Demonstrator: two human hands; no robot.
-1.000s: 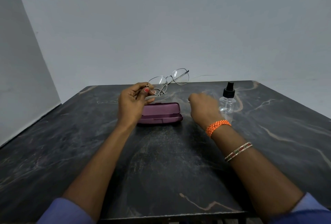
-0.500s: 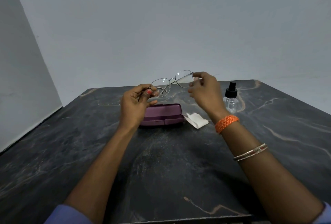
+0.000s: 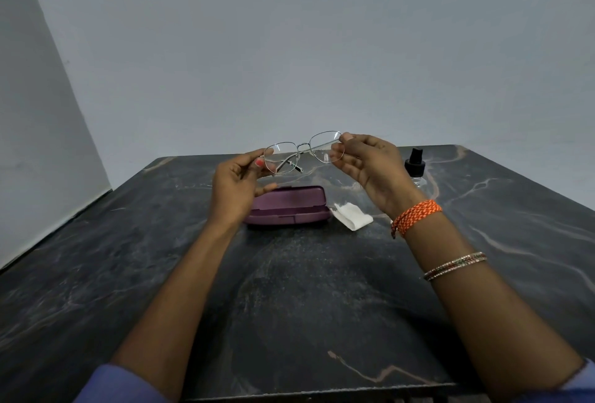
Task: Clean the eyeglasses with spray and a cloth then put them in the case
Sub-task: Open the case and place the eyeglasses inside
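Thin metal-framed eyeglasses (image 3: 302,153) are held in the air above the table, lenses facing me. My left hand (image 3: 240,185) pinches the left end of the frame. My right hand (image 3: 370,164) pinches the right end, by the right lens. Below them a closed purple glasses case (image 3: 289,206) lies on the dark marble table (image 3: 306,290). A folded white cloth (image 3: 351,216) lies just right of the case. A clear spray bottle (image 3: 417,166) with a black nozzle stands behind my right hand, partly hidden by it.
The table's far edge meets a plain grey wall (image 3: 289,48). Its left edge runs along a side wall (image 3: 32,145). My right wrist wears an orange braided band (image 3: 415,214) and thin bangles (image 3: 455,265).
My right hand left the cloth on the table, rose and took hold of the right end of the glasses. The glasses have levelled out between both hands.
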